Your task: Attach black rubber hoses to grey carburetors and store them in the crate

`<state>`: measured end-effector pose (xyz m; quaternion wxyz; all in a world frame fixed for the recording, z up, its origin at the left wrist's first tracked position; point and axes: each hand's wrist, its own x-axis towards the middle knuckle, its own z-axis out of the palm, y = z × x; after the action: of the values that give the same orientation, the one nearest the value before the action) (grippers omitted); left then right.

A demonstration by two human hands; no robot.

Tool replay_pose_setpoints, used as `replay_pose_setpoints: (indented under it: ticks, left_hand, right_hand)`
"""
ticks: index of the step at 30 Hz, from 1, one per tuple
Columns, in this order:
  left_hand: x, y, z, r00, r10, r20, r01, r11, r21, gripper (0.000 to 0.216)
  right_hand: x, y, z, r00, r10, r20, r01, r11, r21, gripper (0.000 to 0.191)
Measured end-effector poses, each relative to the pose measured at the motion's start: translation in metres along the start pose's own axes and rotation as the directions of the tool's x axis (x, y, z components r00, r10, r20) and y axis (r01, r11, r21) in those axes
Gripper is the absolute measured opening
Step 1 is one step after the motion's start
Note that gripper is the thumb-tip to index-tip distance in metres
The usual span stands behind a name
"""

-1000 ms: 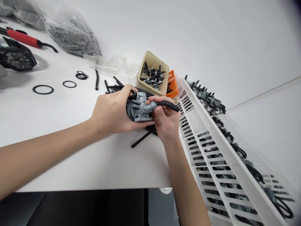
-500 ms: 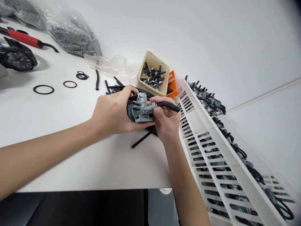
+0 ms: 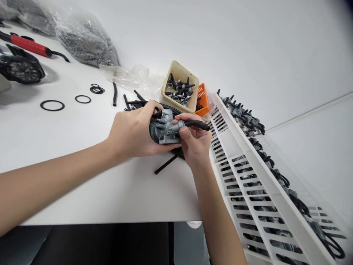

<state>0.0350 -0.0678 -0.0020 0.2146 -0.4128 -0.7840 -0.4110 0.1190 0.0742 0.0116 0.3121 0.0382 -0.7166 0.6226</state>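
Observation:
My left hand [image 3: 132, 132] is wrapped around a grey metal carburetor body [image 3: 163, 129], holding it just above the white table [image 3: 82, 154]. A short black rubber hose [image 3: 196, 124] sits on a nozzle at the part's right side. My right hand [image 3: 195, 143] pinches that hose between thumb and fingers, close to the nozzle. Loose black hose pieces [image 3: 167, 163] lie under and behind both hands.
A beige bin [image 3: 180, 87] of black-and-silver screws and an orange basket [image 3: 203, 99] stand behind the hands. A white slatted crate [image 3: 256, 184] of finished parts runs along the right. Black O-rings [image 3: 52, 105], a red-handled tool [image 3: 27, 45] and plastic bags [image 3: 85, 38] lie at the left.
The hands and the part have barely shifted. My right fingers have slid slightly along the hose toward the nozzle.

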Motion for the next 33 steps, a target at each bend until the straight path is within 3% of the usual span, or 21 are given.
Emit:
replay_pose_setpoints:
  ticks: [16, 21, 33]
  left_hand:
    - [0.001, -0.001, 0.002, 0.998, 0.042, -0.041, -0.041, 0.999, 0.026, 0.068]
    - [0.002, 0.0, 0.002, 1.0, -0.012, -0.008, 0.012, 1.0, -0.005, 0.069]
    - [0.003, 0.002, -0.003, 0.994, -0.081, 0.074, 0.087, 0.992, -0.095, 0.067]
  right_hand:
    - [0.0, 0.003, 0.002, 1.0, -0.012, -0.011, 0.012, 1.0, -0.003, 0.026]
    - [0.001, 0.004, 0.002, 1.0, -0.013, -0.019, 0.013, 1.0, -0.001, 0.027]
    - [-0.001, -0.011, -0.006, 0.982, 0.126, 0.139, -0.143, 0.982, 0.124, 0.028]
